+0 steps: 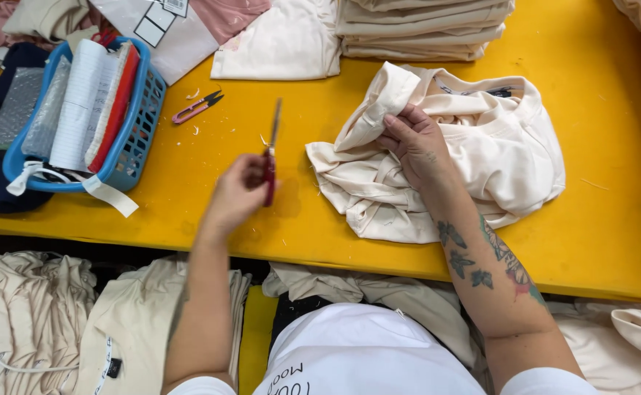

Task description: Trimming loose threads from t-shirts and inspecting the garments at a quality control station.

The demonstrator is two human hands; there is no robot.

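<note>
At the centre of the frame the left hand (238, 192) is clenched around a small pair of scissors (270, 157) with red handles, the thin metal blades pointing up the picture, just above the yellow surface (598, 219). To the right, the right hand (414, 143) presses on a crumpled cream garment (481, 168) of soft, wrinkled cloth, its fingers pinching a fold; the forearm is tattooed and comes in from the lower right. A folded cream stack (423, 29) lies at the top. In the upper left sits a blue plastic basket (141, 121) with a mesh wall, and beside it a pink thread snipper (197, 107) lies loose.
</note>
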